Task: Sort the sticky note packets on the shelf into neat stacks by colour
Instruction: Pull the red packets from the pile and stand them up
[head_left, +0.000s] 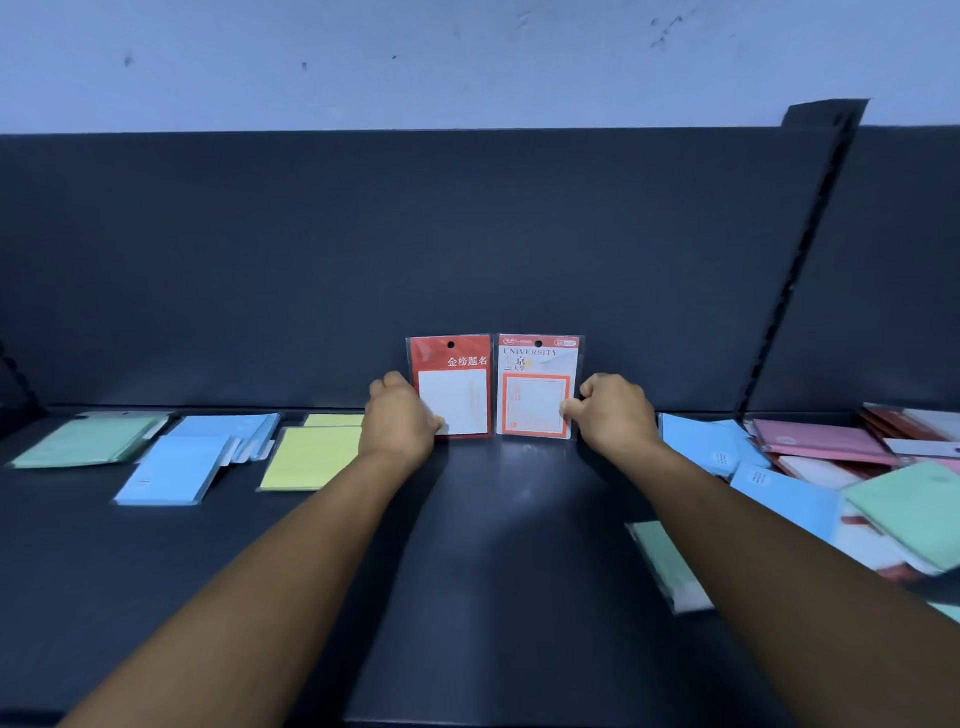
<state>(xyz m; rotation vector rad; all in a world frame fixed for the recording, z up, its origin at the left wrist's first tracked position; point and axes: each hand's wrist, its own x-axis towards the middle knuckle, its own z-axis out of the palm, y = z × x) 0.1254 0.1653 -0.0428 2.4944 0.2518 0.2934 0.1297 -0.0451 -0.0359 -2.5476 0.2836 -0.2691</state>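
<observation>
Two packets stand upright against the shelf's dark back panel. The red packet has a white pad and gold characters; my left hand grips its lower left edge. Right beside it is the white and orange packet marked UNIVERSITY; my right hand pinches its lower right edge. The two packets stand side by side, nearly touching.
On the dark shelf to the left lie a green stack, blue packets and yellow packets. At the right lies a jumbled pile of blue, pink, red and green packets. A slotted upright divides the back panel.
</observation>
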